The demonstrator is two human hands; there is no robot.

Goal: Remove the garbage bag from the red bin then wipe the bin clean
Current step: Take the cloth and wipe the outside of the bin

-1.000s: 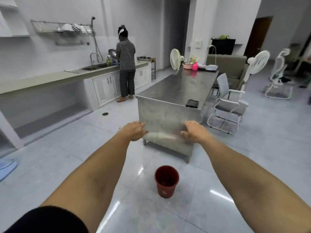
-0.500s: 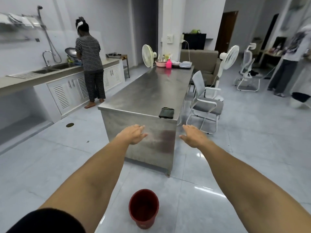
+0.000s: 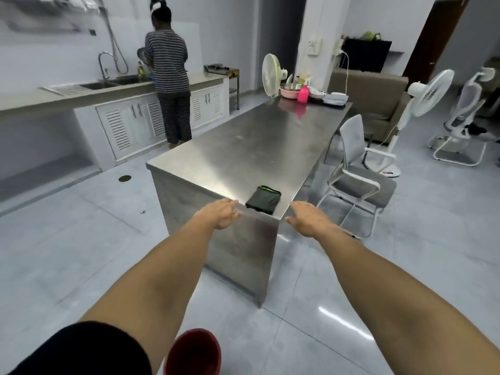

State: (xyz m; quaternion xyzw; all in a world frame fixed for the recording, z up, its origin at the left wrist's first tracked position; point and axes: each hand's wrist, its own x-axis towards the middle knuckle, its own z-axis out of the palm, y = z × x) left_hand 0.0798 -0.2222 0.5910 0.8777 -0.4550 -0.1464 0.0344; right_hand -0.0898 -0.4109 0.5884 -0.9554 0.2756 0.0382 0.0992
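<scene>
Reaching forward, both hands are out at arm's length, left hand (image 3: pixel 220 215) and right hand (image 3: pixel 308 220) with fingers relaxed, holding nothing, either side of a dark folded cloth (image 3: pixel 263 200) on the steel surface (image 3: pixel 243 147). Red bin (image 3: pixel 193 353) sits on the floor below (partly cut off).

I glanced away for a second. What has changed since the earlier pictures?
The view advanced toward the steel table; the red bin slid to the bottom edge. The left hand and right hand stay open and empty, now near the folded dark cloth.
</scene>
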